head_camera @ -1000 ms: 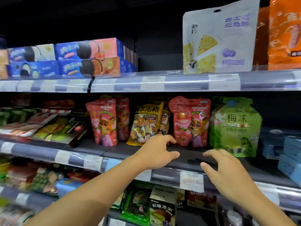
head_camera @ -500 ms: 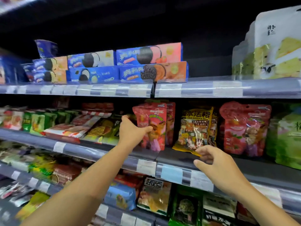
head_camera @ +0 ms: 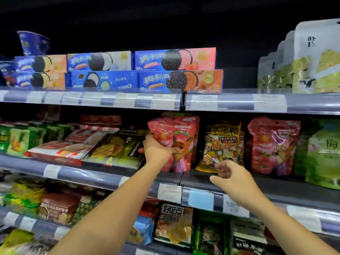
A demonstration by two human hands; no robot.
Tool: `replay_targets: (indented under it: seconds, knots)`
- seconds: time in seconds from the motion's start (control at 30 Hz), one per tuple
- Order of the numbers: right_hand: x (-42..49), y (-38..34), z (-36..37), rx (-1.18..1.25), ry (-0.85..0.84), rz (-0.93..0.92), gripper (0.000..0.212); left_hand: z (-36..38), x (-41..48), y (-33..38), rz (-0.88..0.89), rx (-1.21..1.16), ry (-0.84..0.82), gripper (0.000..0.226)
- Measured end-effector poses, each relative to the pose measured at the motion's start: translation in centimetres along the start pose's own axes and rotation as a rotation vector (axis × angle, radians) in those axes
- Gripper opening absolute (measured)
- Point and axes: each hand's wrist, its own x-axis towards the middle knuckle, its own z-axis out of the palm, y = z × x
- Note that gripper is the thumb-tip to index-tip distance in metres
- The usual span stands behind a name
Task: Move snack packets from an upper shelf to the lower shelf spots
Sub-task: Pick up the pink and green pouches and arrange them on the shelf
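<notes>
My left hand (head_camera: 158,150) holds the pink snack packet (head_camera: 172,142) at its left edge, so it can lift off the middle shelf (head_camera: 110,178). Right of this grip, my right hand (head_camera: 232,178) reaches with loosely curled, empty fingers toward the yellow packet (head_camera: 221,144).

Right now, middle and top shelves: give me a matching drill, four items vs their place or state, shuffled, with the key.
Items:
1. pink fox pouch
2. yellow snack bag
3. blue cookie boxes
4. green jelly pouch

Place or state:
A. stacked on the top shelf
B. far right of the middle shelf
C. gripped by the left hand
D. just behind the right hand, its lower corner at the fingertips

Pairs: 1-C, 2-D, 3-A, 4-B
</notes>
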Motion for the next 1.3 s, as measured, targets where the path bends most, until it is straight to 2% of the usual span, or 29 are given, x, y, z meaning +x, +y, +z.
replay_targets:
  seconds: [0.2, 0.3, 0.37, 0.53, 0.67, 0.83, 1.0, 1.2, 1.3]
  knots:
    - [1.2, -0.2, 0.7, -0.101, -0.03, -0.015, 0.038, -0.4, -0.5, -1.3, -0.123, -0.145, -0.12, 0.071]
    - [2.6, -1.1, 0.8, -0.187, -0.015, 0.002, 0.044, -0.7, -0.9, -1.4, -0.22, -0.222, -0.217, 0.043]
    - [3.9, -1.8, 0.9, -0.197, 0.028, -0.005, 0.053, -1.1, -1.0, -1.2, -0.21, -0.261, -0.244, 0.034]
    - [7.0, -3.7, 2.1, -0.106, 0.062, 0.02, 0.073, -4.4, -0.8, -0.7, -0.153, -0.296, -0.239, 0.03]
    - [8.0, -4.6, 4.7, 0.033, 0.037, 0.112, 0.06, -7.7, -0.9, -1.0, -0.12, -0.291, -0.248, 0.03]
    - [9.1, -5.6, 8.3, 0.239, 0.11, 0.149, 0.06, -10.4, -1.5, -1.7, -0.114, -0.27, -0.235, 0.03]
    - [10.5, -5.7, 10.7, 0.482, 0.182, 0.254, 0.039, -11.5, -2.1, -2.5, -0.117, -0.277, -0.229, 0.03]
    - [11.3, -6.4, 11.4, 0.366, 0.235, 0.335, 0.04, -12.7, -2.4, -3.0, -0.095, -0.274, -0.234, 0.028]
    - [11.1, -7.1, 10.5, 0.43, 0.279, 0.356, 0.041, -13.3, -2.2, -3.1, -0.098, -0.29, -0.238, 0.03]
